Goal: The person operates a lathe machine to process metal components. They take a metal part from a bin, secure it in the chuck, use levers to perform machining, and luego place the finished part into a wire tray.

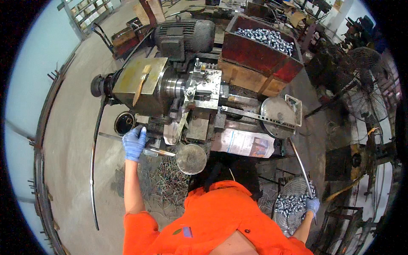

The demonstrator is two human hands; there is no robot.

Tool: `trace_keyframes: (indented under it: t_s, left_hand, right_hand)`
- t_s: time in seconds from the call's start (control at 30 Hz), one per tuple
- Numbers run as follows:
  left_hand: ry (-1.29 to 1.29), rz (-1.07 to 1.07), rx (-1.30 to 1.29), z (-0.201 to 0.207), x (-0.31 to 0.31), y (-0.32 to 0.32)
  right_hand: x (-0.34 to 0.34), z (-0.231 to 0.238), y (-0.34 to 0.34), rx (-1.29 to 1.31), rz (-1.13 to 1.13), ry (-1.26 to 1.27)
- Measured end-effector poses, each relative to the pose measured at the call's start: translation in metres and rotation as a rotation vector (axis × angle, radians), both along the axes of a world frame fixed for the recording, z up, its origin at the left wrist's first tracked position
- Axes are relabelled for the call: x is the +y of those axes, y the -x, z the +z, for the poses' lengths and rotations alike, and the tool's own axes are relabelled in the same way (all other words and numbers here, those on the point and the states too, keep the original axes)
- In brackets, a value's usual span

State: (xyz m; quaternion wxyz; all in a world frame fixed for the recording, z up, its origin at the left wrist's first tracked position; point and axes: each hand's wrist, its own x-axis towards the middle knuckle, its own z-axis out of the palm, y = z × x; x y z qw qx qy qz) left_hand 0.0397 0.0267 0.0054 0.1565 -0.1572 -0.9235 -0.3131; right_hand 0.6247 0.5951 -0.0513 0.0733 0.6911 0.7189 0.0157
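My left hand (134, 144), in a blue glove, is closed beside a dark round pot (125, 123) at the left of a lathe-like machine. The fingers are pressed together; what they hold, if anything, is too small to make out. A metal bar (111, 136) runs behind that hand. My right hand (313, 205), gloved too, is wrapped round the lower end of a long steel lever (301, 162), which comes down from a round metal disc (278, 117). Near the machine's middle is a steel clamping block (204, 87). Under my right hand lies a round basket (287, 229) of short shiny metal pieces.
A wooden-handled brush (141, 85) lies on the machine's yellowish cover (127, 76). Behind stand a motor (185, 36) and a red bin (259, 53) full of small metal parts. Metal shavings (170, 174) litter the floor. A fan (365, 100) stands at the right.
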Motion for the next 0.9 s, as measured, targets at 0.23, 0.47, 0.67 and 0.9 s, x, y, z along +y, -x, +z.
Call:
trace_keyframes:
  t_s: [0.23,0.47,0.67,0.9]
  left_hand:
    - [-0.042,0.172,-0.100,-0.055,-0.006,0.015]
    - [-0.044,0.182,-0.032,-0.049,-0.006,0.009]
    - [-0.023,0.187,-0.087,-0.050,-0.004,0.016]
    - [-0.064,0.190,-0.043,-0.059,-0.009,0.016]
  right_hand:
    - [-0.004,-0.003,-0.002,0.015,-0.031,-0.012]
    - [-0.010,-0.006,0.003,0.056,-0.046,-0.078]
    - [-0.004,-0.018,-0.010,0.056,-0.088,-0.037]
    - [-0.022,0.003,0.009,0.087,-0.055,-0.008]
